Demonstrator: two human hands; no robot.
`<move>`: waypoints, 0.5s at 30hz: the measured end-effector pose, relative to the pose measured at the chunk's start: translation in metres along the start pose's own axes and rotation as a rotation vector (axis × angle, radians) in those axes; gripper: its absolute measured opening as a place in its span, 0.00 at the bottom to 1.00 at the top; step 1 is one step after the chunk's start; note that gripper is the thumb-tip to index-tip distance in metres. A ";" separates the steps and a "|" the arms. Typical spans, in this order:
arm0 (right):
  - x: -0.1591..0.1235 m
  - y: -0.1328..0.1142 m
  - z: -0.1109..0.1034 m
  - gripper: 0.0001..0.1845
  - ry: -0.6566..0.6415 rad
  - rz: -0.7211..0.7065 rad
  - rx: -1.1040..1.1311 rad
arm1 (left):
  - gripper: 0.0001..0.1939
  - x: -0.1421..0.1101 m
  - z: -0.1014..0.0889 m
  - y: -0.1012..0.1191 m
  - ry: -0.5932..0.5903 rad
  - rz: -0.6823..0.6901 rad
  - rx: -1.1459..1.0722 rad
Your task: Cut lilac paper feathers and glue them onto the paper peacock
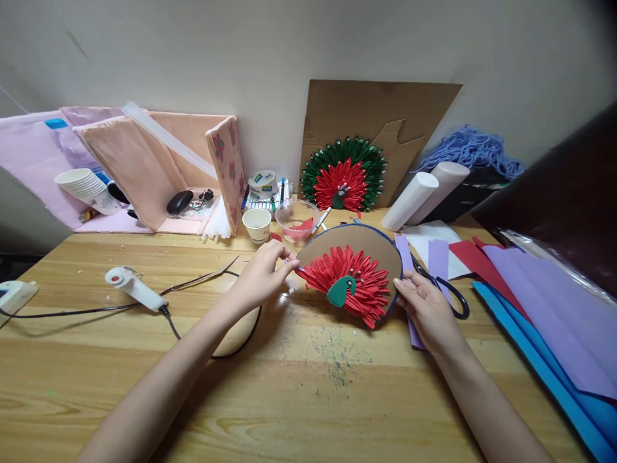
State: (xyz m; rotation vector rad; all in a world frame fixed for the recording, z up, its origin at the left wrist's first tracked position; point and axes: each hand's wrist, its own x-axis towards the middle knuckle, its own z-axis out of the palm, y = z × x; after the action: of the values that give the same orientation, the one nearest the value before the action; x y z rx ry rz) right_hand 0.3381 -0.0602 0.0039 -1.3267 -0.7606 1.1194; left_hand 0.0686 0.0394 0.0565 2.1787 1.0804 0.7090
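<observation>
Cardboard disc (pixel 359 247) w/ red paper petals (pixel 354 283) and a green bird shape (pixel 341 290) sits mid-bench, tipped up a bit toward the camera. Left hand (pixel 263 276) is pinched w/ fingertips together on a small red petal piece at the disc's left edge; right hand (pixel 427 308) steadies the right rim, fingers lightly curled against it, not clamped hard. Hands well apart, one per side.

Handling, prob.: v. light, cardboard stiff enough to lift by the rim, but petals are thin paper, soft, crush easily. Best hold = bare rim or underside, not the fan.

Just beside the right hand: scissors (pixel 448 289) on purple strips, then stacked coloured paper sheets (pixel 544 302) in purple, red, blue. Left of the left hand: glue gun (pixel 135 288), cord looping toward the arm. Behind: paper cup (pixel 257 225), clear bowl (pixel 296 222) w/ red bits, markers, a finished red-green fan (pixel 344 173) leaning on brown cardboard, white rolls (pixel 424 190), blue yarn.

Bench (pixel 308 399) = pale wood planks, flat, some green paint flecks near centre. Plain wall close behind; cramped, cluttered edges, dim at right.
</observation>
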 end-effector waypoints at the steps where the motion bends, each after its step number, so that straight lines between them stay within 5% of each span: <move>1: 0.000 0.000 0.000 0.15 0.003 -0.004 -0.003 | 0.07 0.000 0.001 0.000 0.001 0.020 0.005; 15: 0.002 0.002 -0.004 0.16 -0.002 -0.037 -0.007 | 0.05 0.004 0.003 -0.002 0.049 0.146 -0.167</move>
State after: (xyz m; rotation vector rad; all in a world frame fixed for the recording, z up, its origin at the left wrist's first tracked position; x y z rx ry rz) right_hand 0.3419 -0.0599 0.0016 -1.3123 -0.7882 1.0894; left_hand 0.0722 0.0426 0.0538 2.1207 0.8587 0.8894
